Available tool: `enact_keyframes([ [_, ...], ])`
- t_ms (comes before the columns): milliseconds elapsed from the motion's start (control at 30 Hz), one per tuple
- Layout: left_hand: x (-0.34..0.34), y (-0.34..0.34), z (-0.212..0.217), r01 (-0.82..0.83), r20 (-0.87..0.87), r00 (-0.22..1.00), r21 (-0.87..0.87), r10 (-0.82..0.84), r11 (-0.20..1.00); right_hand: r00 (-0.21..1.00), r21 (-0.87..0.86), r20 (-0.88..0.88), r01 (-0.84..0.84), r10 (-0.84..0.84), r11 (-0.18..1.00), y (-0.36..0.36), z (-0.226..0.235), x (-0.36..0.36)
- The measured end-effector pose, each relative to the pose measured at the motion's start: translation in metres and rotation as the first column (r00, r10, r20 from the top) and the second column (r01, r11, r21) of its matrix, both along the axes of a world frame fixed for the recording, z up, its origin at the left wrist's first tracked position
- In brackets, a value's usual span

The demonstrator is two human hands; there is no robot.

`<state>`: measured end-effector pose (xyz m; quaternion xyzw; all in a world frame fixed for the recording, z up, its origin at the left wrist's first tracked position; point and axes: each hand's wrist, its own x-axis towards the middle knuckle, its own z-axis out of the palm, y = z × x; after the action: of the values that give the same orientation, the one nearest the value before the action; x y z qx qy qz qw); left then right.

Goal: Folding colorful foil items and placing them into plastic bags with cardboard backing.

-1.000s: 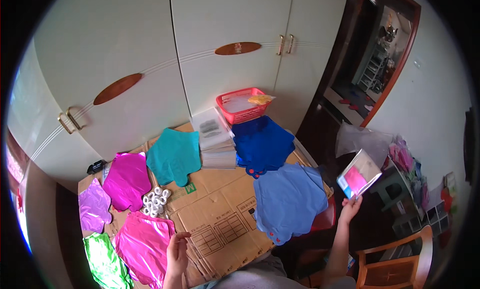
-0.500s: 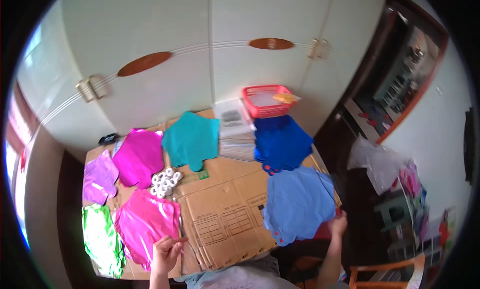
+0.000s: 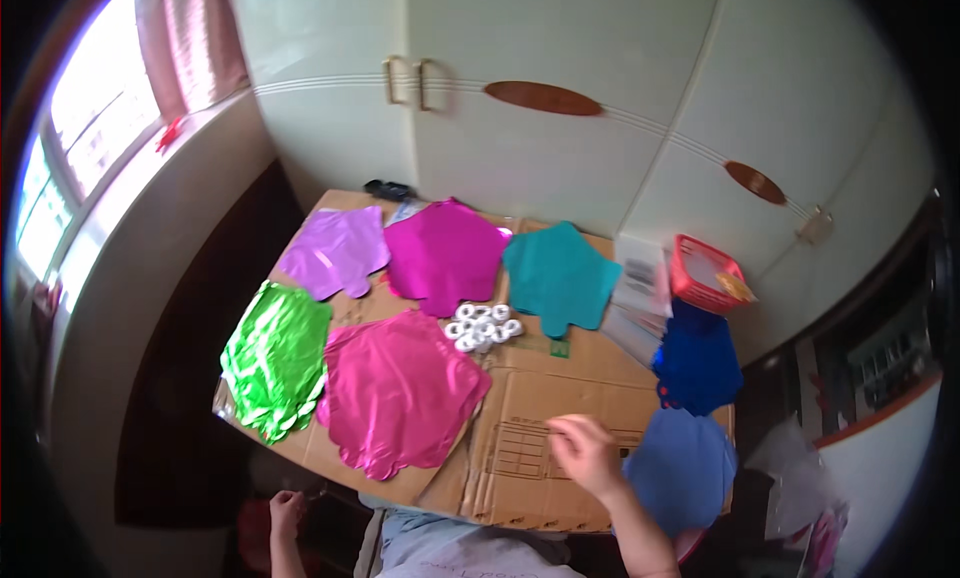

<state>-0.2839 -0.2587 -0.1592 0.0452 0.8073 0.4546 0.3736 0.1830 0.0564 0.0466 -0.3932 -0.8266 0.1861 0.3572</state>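
My left hand is off the table's near left edge, its fingers curled together. Whatever it may hold is too small to make out. Over the bare cardboard is my right hand, slightly blurred, with its fingers drawn together and no clear object showing. To its right lies a light blue stack of flat foil pieces, perhaps uninflated balloons. Left of it spreads a shiny pink foil stack, nearest to my left hand a green foil stack. Small white rolls sit in a cluster mid-table.
Along the back lie purple, magenta and teal foil stacks. A royal blue stack is below a red basket at the right. Cardboard covers the table; a pale cupboard stands behind.
The view has swung left. My left hand has moved from the pink stack to beyond the table's left edge. My right hand has come from the right edge to above the cardboard.
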Motion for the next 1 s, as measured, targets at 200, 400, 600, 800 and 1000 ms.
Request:
enact_keyframes([
  [200, -0.004, -0.054, -0.144, -0.276, -0.442, 0.895, -0.459, 0.052, 0.844, 0.866, 0.185, 0.190, -0.494, 0.463, 0.849, -0.022, -0.015, -0.178],
  [400, -0.002, -0.057, -0.182, -0.234, -0.191, 0.970, -0.548, 0.152, 0.803, 0.870, 0.202, 0.343, -0.437, 0.354, 0.877, -0.056, -0.034, -0.269],
  [600, 0.009, -0.113, -0.197, -0.405, 0.372, 0.804, -0.230, 0.464, 0.885, 0.894, 0.121, 0.203, -0.428, 0.400, 0.896, -0.052, -0.066, -0.270],
  [800, -0.004, -0.115, -0.183, -0.327, 0.557, 0.708, -0.286, 0.434, 0.901, 0.913, -0.187, -0.084, -0.408, 0.399, 0.894, -0.043, -0.068, -0.271],
  [1000, -0.022, -0.108, -0.168, -0.560, 0.650, 0.608, -0.055, 0.456, 0.827, 0.911, -0.393, -0.137, -0.411, 0.390, 0.822, -0.036, -0.060, -0.268],
])
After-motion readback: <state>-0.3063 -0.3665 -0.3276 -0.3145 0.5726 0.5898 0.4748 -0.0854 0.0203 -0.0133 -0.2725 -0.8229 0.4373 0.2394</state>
